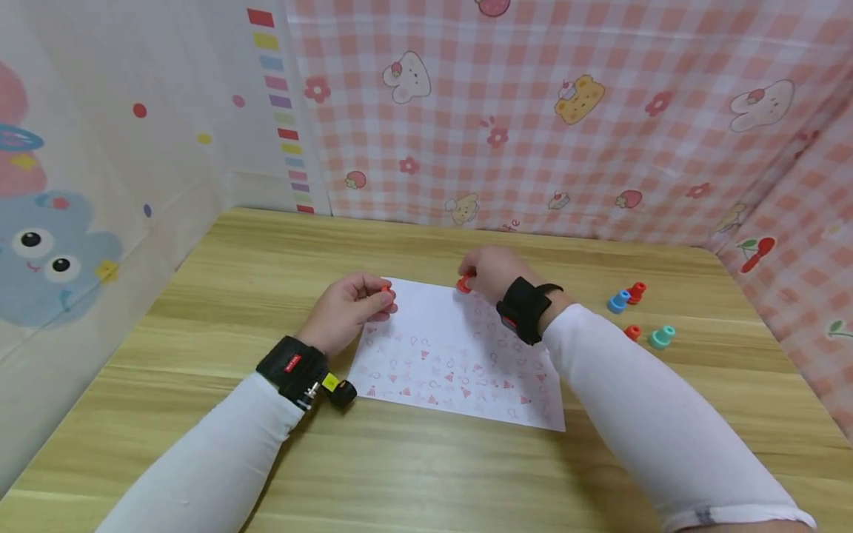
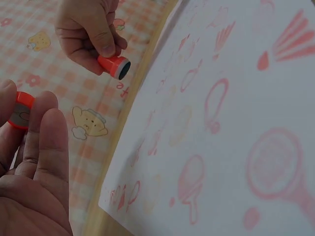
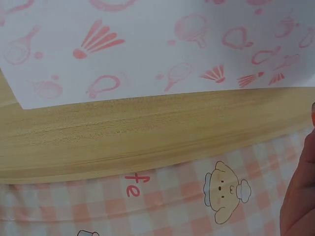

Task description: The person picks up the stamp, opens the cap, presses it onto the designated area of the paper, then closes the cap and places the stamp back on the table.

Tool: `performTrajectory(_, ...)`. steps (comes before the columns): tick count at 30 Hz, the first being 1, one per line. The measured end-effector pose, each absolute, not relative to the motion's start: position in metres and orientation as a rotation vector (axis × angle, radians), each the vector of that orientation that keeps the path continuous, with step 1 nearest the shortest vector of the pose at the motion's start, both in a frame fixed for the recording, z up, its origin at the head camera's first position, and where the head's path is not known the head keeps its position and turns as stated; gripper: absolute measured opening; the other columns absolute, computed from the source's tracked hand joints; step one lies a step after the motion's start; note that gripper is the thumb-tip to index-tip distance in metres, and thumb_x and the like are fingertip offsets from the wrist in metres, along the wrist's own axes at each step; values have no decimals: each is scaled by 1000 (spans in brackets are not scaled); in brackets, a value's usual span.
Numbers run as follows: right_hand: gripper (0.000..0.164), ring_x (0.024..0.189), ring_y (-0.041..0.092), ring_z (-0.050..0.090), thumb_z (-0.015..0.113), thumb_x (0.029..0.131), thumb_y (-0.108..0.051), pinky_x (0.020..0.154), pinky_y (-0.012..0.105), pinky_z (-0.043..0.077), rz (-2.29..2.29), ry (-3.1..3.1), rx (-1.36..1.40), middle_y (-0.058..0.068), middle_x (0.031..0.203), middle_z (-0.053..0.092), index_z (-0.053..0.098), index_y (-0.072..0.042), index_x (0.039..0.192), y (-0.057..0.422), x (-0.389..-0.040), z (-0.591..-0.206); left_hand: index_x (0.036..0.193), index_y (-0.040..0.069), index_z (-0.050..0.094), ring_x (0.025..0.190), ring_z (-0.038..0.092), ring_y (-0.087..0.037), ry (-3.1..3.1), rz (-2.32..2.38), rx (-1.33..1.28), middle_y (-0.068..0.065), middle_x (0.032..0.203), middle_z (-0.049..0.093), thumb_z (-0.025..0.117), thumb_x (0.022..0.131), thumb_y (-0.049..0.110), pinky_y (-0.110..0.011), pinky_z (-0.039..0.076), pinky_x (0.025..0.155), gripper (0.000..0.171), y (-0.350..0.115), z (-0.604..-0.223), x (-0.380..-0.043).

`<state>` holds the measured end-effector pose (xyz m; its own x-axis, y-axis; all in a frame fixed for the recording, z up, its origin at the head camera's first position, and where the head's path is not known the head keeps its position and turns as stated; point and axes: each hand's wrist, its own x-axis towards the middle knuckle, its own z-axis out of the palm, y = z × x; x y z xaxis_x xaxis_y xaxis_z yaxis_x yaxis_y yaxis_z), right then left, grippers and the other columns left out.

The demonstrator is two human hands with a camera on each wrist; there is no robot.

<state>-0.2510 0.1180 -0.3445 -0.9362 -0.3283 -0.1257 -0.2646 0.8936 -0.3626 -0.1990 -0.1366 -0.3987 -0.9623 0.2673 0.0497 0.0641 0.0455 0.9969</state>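
A white sheet of paper (image 1: pixel 426 314) lies on the table, covered over much of it with pink and red prints of shuttlecocks and rackets. At its far left corner my left hand (image 1: pixel 349 307) pinches a small red stamp (image 2: pixel 20 109), its round face showing in the left wrist view. By the paper's far edge my right hand (image 1: pixel 496 268) grips another red stamp (image 1: pixel 463 284). In the left wrist view that stamp's dark face is tilted and apart from the paper. The right wrist view catches only part of the right hand (image 3: pixel 300 191) at the right edge.
To the right of the paper stand a blue stamp (image 1: pixel 618 301), a red stamp (image 1: pixel 637 292), a teal stamp (image 1: pixel 663 337) and another red stamp (image 1: pixel 632 332), partly hidden by the right sleeve. Patterned cloth (image 1: pixel 453 111) hangs behind the wooden table (image 1: pixel 426 474).
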Motion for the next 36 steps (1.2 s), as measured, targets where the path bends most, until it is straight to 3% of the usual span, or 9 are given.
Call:
performTrajectory(14, 18, 85, 20, 52, 63, 89, -9, 79, 35, 48, -407, 2816, -431, 2, 98, 63, 69, -14, 106, 115, -265, -352, 110, -4, 56, 90, 61, -28, 2132, 2080, 336, -30, 109, 57, 62, 91, 10, -32, 54, 78, 25, -135, -402, -197)
performTrajectory(27, 15, 84, 20, 53, 65, 88, -11, 79, 34, 48, -370, 2796, -468, 3, 96, 65, 71, -13, 102, 113, -269, -355, 113, -1, 56, 91, 61, -27, 2156, 2034, 296, -25, 110, 60, 62, 91, 12, -33, 53, 80, 27, -137, -404, -199)
performTrajectory(36, 14, 84, 18, 53, 66, 87, -10, 79, 33, 48, -345, 2796, -510, 2, 97, 66, 71, -13, 100, 114, -272, -359, 107, 4, 59, 88, 62, -25, 2197, 2005, 320, -19, 103, 63, 65, 89, 17, -32, 54, 78, 24, -138, -406, -200)
